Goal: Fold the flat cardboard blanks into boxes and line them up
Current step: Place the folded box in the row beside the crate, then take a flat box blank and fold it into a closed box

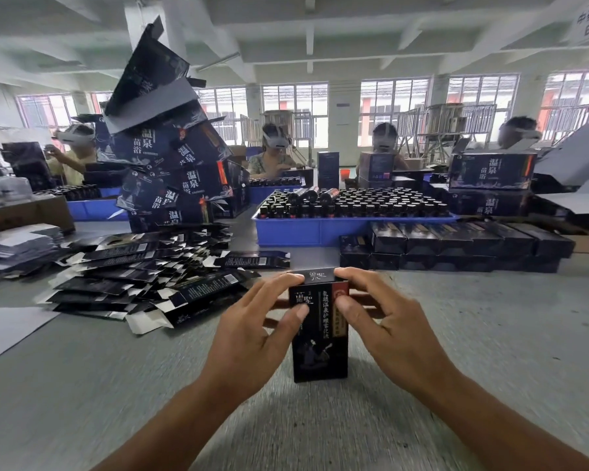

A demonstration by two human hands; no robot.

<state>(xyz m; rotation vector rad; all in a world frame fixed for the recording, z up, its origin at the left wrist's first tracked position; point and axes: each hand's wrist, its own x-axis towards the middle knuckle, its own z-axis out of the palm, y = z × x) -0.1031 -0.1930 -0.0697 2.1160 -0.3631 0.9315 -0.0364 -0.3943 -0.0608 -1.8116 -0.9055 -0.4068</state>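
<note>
Both the left hand and right hand pinch the tall dark cardboard box standing on the grey table, pressing its top flap, which might crumple if pushed crooked.

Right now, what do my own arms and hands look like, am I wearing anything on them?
Nothing is worn that the view shows. The left hand and right hand are bare: no gloves, rings, watch or wristband. Both forearms are bare too, with no sleeve reaching into the picture. The fingernails are short and unpainted.
</note>
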